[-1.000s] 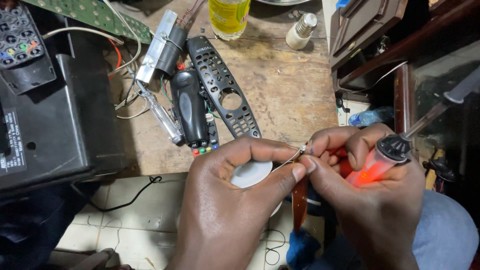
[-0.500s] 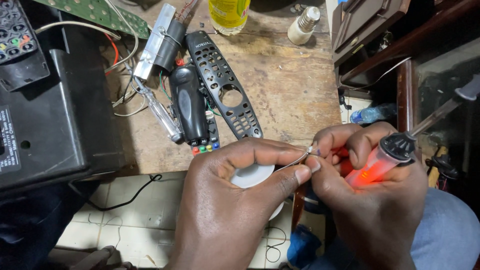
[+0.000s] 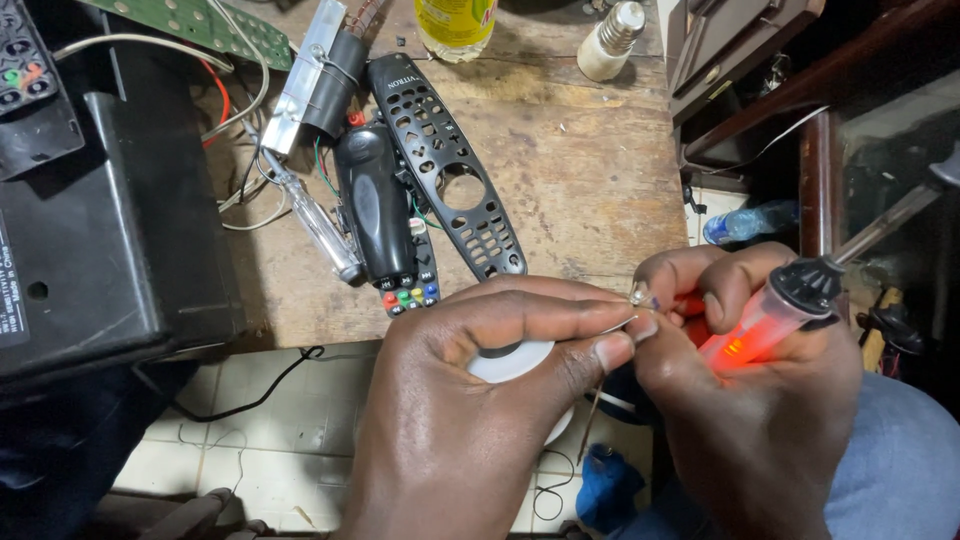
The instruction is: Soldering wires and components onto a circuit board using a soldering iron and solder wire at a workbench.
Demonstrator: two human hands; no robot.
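1. Left hand (image 3: 470, 410): closed. Thumb and forefinger pinch a thin wire (image 3: 618, 323), its end held up where the two hands meet. A white round object (image 3: 515, 372) shows under the palm — possibly a spool; I cannot tell whether the hand grips it or merely covers it.

2. Right hand (image 3: 760, 400): closed around a soldering iron (image 3: 775, 315) with a translucent red handle, glowing orange near the palm. Its shaft points up and right, away from the work, so I judge it parked in the fist while the fingertips are busy. The thumb and forefinger meet the wire end beside the left fingertips; a small pale part sits there, too small to identify.

3. Placement: both hands work off the front edge of the wooden bench (image 3: 590, 170), over the lap and the tiled floor (image 3: 270, 440) — I judge this brings the fine work close to the eyes.

4. Surroundings: on the bench lie a black remote faceplate (image 3: 450, 180) full of button holes, a black remote body (image 3: 380, 215) with coloured keys, a clear-handled screwdriver (image 3: 315, 220), a green circuit board (image 3: 200, 20), a yellow bottle (image 3: 455, 22) and a bulb (image 3: 610, 40). A black casing (image 3: 110, 220) fills the left side.

5. Obstructions: nothing lies between the hands. The left hand hides most of the white object, and the dark furniture (image 3: 800, 100) on the right stands close by the iron's shaft.
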